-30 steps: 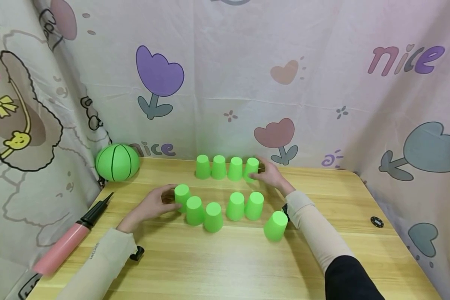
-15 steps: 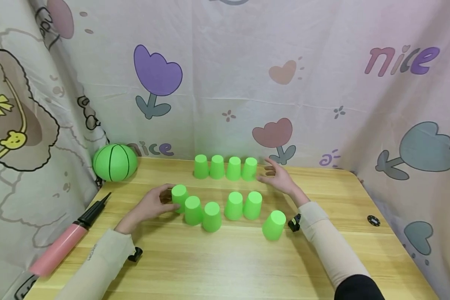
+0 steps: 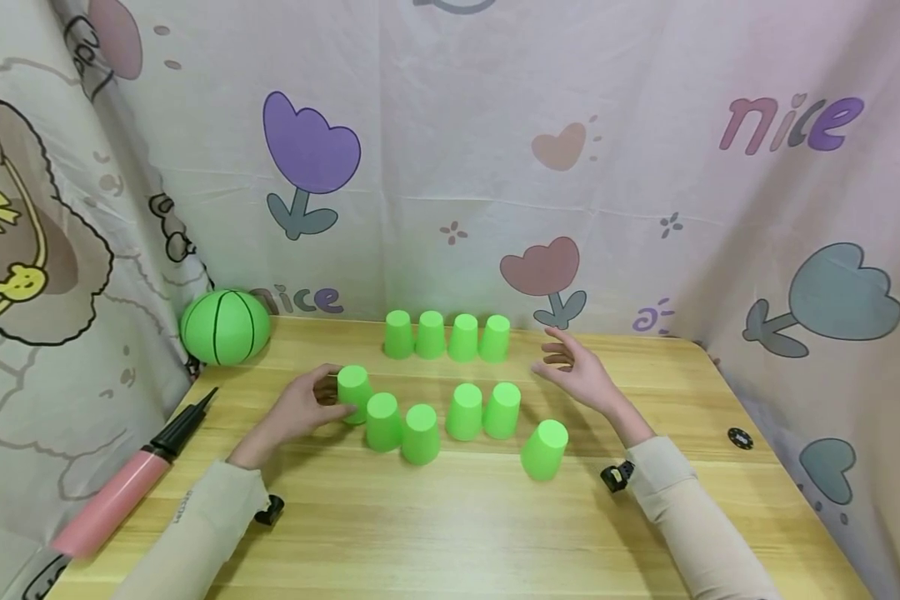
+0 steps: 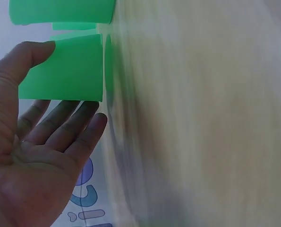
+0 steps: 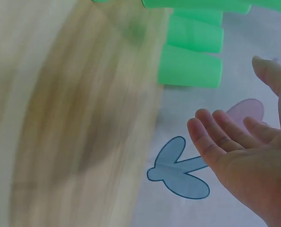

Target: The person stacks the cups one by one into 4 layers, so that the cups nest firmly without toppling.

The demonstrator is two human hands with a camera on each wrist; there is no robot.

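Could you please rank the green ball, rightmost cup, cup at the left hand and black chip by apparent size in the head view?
1. Green ball
2. Rightmost cup and cup at the left hand: similar; differing nearness makes their order unsure
3. Black chip

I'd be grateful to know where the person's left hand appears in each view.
Head: left of centre, the left hand holds a green cup.
Left wrist: along the left side, at that cup.
Right wrist: not in it.
Shared landmark: the wooden table, in all three.
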